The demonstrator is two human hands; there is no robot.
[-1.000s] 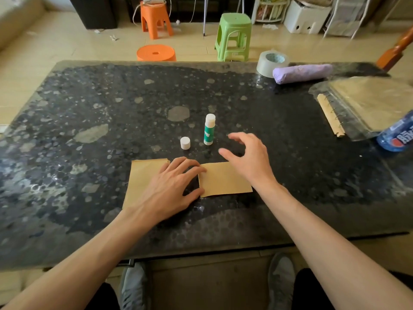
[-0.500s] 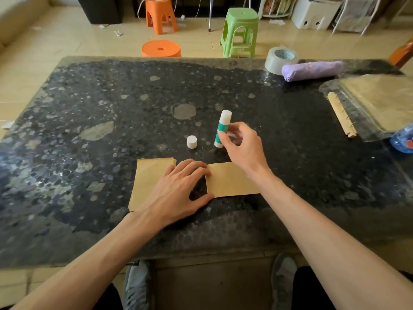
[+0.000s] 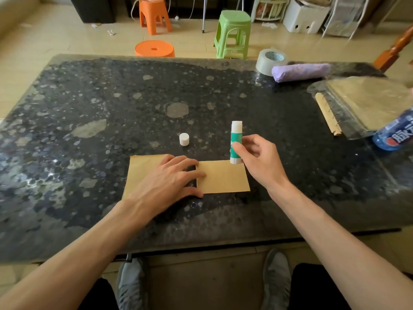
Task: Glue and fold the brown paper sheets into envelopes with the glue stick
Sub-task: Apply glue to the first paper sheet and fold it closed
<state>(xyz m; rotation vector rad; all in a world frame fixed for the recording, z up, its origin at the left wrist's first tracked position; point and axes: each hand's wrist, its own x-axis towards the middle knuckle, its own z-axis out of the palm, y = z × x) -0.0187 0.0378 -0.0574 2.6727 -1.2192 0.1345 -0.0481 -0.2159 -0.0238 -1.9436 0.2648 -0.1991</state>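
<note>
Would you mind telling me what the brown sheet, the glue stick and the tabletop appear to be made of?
Sheet: matte brown kraft-like paper, crisp flat edges.
Glue stick: smooth plastic tube, white with green label, slight sheen.
Tabletop: probably polished stone or glass; dark, speckled, reflective.

Left hand (image 3: 165, 182) pressed flat, right hand (image 3: 259, 162) pinching

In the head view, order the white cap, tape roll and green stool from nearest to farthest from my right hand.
1. White cap, left of the right hand.
2. Tape roll, far edge of the table.
3. Green stool, on the floor beyond.
</note>
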